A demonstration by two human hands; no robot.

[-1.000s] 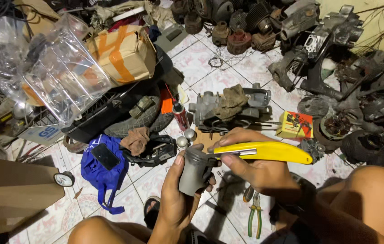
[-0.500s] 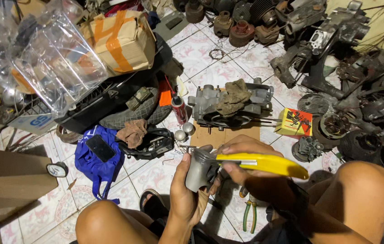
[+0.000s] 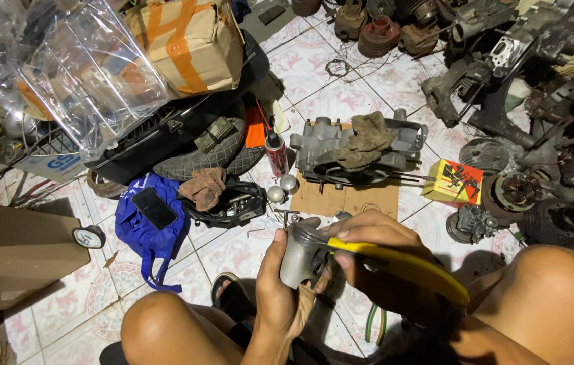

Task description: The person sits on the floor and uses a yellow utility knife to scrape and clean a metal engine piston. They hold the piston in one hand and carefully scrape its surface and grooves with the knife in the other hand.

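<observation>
My left hand grips a grey metal piston from below and behind, holding it upright between my knees. My right hand holds a yellow-handled tool whose tip meets the top rim of the piston. The tool's handle runs back to the right toward my right knee. The tool's working end is hidden behind the piston and my fingers.
A grey engine casing with a brown rag lies on cardboard ahead. A spray can, a blue bag with a phone, a yellow box, pliers, a tyre, a cardboard box and engine parts surround me.
The view has shifted closer and lower over the hands. The piston and the yellow tool stay held together, the tool's handle now angled further down to the right.
</observation>
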